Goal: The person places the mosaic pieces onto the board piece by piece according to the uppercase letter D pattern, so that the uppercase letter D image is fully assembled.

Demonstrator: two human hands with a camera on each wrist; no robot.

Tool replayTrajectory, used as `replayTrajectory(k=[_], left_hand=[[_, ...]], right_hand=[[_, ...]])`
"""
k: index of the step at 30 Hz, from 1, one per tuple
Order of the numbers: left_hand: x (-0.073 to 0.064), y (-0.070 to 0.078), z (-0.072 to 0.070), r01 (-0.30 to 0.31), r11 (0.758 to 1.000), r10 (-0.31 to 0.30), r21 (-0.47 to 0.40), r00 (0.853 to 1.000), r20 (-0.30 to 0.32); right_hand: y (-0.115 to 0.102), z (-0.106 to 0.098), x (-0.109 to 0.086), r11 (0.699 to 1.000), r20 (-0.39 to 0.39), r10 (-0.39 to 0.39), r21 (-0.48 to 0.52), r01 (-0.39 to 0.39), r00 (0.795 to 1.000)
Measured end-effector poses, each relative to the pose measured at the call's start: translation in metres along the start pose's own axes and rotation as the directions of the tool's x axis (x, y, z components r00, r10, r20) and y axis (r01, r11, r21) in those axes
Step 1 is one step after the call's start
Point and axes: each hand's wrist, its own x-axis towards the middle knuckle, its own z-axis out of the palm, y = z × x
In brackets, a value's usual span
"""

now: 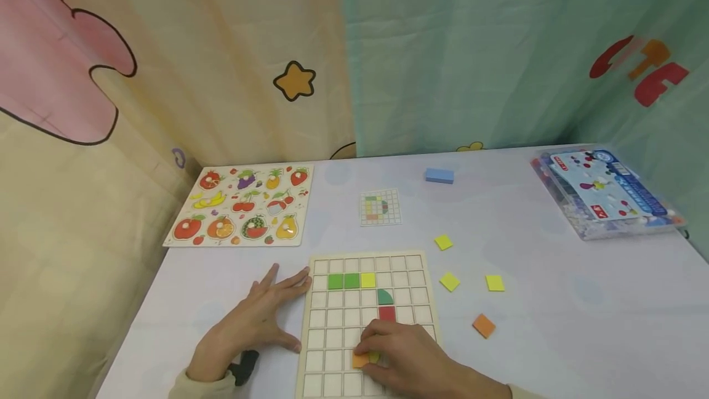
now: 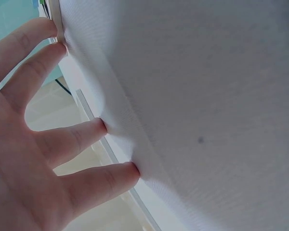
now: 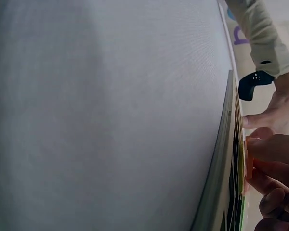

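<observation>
A pale grid board (image 1: 317, 337) lies at the front of the table. In its squares sit two green tiles (image 1: 335, 281), a yellow tile (image 1: 368, 280), a dark green quarter-round tile (image 1: 384, 297) and a red tile (image 1: 386, 313). My right hand (image 1: 412, 359) is over the lower part of the board and pinches an orange square tile (image 1: 360, 360) between thumb and fingers. Beside that tile, partly covered by the hand, shows a yellow piece (image 1: 375, 357). With fingers spread, my left hand (image 1: 255, 316) touches the board's left edge.
Right of the board lie several yellow tiles (image 1: 450, 282) and a loose orange tile (image 1: 484, 326). Behind it are a small pattern card (image 1: 380, 207) and a blue block (image 1: 440, 176). A fruit puzzle board (image 1: 232, 205) stands back left, a plastic case (image 1: 609, 193) back right.
</observation>
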Motion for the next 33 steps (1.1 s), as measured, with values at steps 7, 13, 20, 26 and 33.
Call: replayTrajectory(k=[7,13,20,26,33], left_hand=[[0.001,0.002,0.000,0.017,1.000,-0.017,0.005,1.000,0.001],[0.000,0.001,0.001,0.019,1.000,-0.019,0.003,1.000,-0.002],[0.001,0.001,0.000,0.019,1.000,-0.019,-0.002,1.000,-0.003],[0.001,0.001,0.001,0.015,1.000,-0.015,0.004,1.000,0.004],[0.002,0.000,0.002,0.003,1.000,-0.003,-0.003,1.000,-0.004]], right_hand=[[-0.005,0.003,0.009,1.000,0.074,0.024,-0.012,-0.023,0.997],[-0.008,0.002,0.014,0.997,0.137,0.071,-0.037,-0.067,0.988],[-0.006,-0.002,0.011,0.997,0.158,0.065,-0.039,-0.059,0.985],[0.000,-0.013,0.000,0.999,0.096,-0.027,-0.040,0.031,0.995],[0.017,-0.040,-0.037,0.986,-0.027,0.163,-0.037,-0.164,0.986]])
